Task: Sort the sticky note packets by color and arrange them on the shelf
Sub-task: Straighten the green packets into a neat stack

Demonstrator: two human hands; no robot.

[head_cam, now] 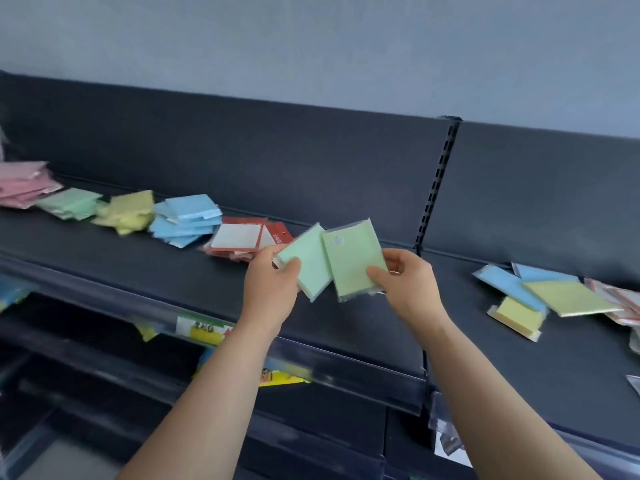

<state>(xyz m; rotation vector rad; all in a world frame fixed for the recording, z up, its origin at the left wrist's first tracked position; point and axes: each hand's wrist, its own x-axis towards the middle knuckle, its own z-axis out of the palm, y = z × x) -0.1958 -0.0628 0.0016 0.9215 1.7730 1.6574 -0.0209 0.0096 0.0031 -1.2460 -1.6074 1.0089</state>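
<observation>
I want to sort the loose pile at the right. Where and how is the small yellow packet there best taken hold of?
Take the small yellow packet by its near, lower edge, coming from the front of the shelf. That end lies bare, while its far end seems tucked under the blue packet. It lies flat, so a thumb-and-finger grip on the edge probably works best.

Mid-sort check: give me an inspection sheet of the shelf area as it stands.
Surface: dark shelf, mostly bare in front.
Job's things: sorted piles at left: pink, green, yellow, blue, red; unsorted packets at right.
Clutter: nothing seen.
Grippers: left hand holds one green packet; right hand holds another.
Cables: nothing seen.
Surroundings: grey wall; lower shelves with yellow labels.
</observation>
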